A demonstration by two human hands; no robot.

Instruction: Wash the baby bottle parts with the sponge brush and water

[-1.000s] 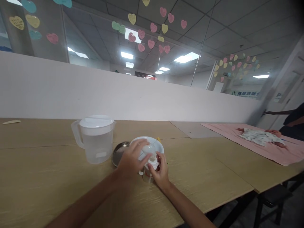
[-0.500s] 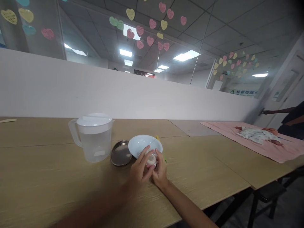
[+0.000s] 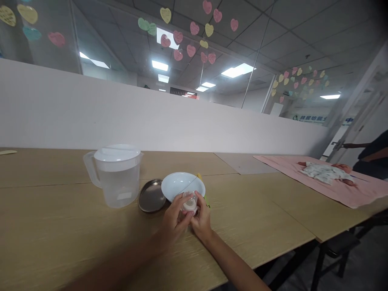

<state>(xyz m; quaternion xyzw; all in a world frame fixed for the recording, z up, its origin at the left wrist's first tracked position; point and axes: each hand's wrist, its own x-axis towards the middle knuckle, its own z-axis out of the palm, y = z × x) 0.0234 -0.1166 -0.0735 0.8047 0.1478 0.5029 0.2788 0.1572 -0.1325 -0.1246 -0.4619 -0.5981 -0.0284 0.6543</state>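
Observation:
My left hand (image 3: 172, 218) and my right hand (image 3: 201, 218) are both closed around a baby bottle (image 3: 190, 203), close to the front of a white bowl (image 3: 172, 184). Its clear domed cap and pale collar show between my fingers, while its lower part is hidden by my hands. My left fingers wrap it from the left and over the near side; my right hand grips it from the right. A thin dark line crosses the bowl's inside. Behind and right of the bowl, bits of a yellow thing (image 3: 199, 176) and a green thing (image 3: 207, 201) peek out.
A lidded clear pitcher (image 3: 119, 182) with liquid stands left of a round metal dish (image 3: 152, 197). Far right, a baby doll (image 3: 324, 171) lies on a pink cloth (image 3: 281, 169). Beyond it, another person's arm (image 3: 354, 145) reaches a door handle. A black stool (image 3: 341, 244) stands below the table edge.
Both hands and the bottle have shifted slightly left in view, with the whole scene drifting left too. The door at the far right stands further ajar at the other person's hand.

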